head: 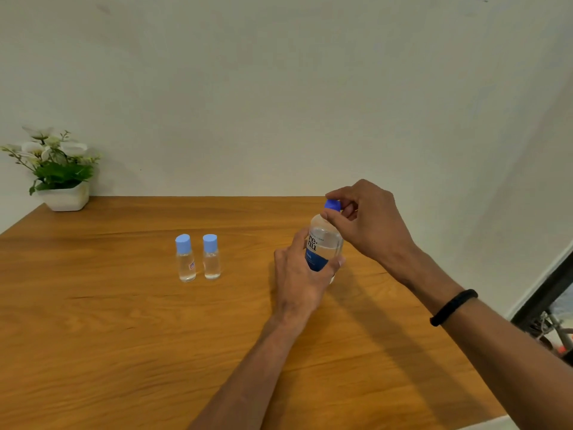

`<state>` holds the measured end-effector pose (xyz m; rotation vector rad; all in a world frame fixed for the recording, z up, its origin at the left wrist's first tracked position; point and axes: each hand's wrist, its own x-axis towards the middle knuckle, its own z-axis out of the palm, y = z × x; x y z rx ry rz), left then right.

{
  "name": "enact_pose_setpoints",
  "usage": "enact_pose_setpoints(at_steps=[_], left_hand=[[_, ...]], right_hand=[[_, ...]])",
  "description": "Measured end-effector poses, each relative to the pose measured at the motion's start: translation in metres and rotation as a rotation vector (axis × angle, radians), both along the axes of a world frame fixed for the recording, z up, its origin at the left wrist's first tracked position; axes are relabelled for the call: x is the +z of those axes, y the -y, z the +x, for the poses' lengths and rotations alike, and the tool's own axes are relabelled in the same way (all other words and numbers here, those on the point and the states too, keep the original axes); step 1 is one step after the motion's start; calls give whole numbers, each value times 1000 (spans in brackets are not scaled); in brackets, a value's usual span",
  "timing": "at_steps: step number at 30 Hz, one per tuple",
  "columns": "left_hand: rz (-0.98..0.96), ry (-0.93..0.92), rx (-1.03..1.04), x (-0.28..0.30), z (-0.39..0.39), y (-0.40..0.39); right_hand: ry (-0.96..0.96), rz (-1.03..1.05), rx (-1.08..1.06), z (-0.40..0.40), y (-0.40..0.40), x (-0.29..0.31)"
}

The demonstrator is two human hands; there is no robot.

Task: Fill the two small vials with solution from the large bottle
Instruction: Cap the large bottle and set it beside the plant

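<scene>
Two small clear plastic vials with light-blue caps are standing side by side mid-desk, toward the back edge, still capped. Nothing poured yet. Left hand is wrapping the large clear bottle with blue label, right of the vials. Right hand is pinching its dark-blue screw cap, probably unscrewing. Both fills remaining.

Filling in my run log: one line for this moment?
left hand holds bottle | right hand grips cap | vials capped
</scene>
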<state>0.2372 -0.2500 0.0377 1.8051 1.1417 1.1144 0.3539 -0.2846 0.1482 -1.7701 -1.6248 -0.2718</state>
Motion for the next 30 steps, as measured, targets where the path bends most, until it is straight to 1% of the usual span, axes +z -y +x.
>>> enact_pose_setpoints(at_steps=[4, 8, 10, 13, 15, 21, 24, 30], left_hand=[[-9, 10, 6, -1, 0, -1], [-9, 13, 11, -2, -1, -1], [-1, 33, 1, -1, -1, 0], [9, 38, 1, 0, -1, 1], [15, 28, 11, 0, -1, 1], [18, 6, 24, 0, 0, 1], [20, -7, 27, -1, -1, 0], [27, -39, 35, -3, 0, -2]], right_hand=[[-52, 16, -96, -7, -2, -3], [9, -44, -202, -8, 1, -5], [3, -34, -143, -2, 5, -2], [-67, -111, 61, 8, 14, 3], [-62, -118, 111, 10, 18, 0], [-185, 22, 142, 1, 19, -17], [-168, 72, 120, -3, 15, -23], [-172, 73, 85, -5, 10, -20]])
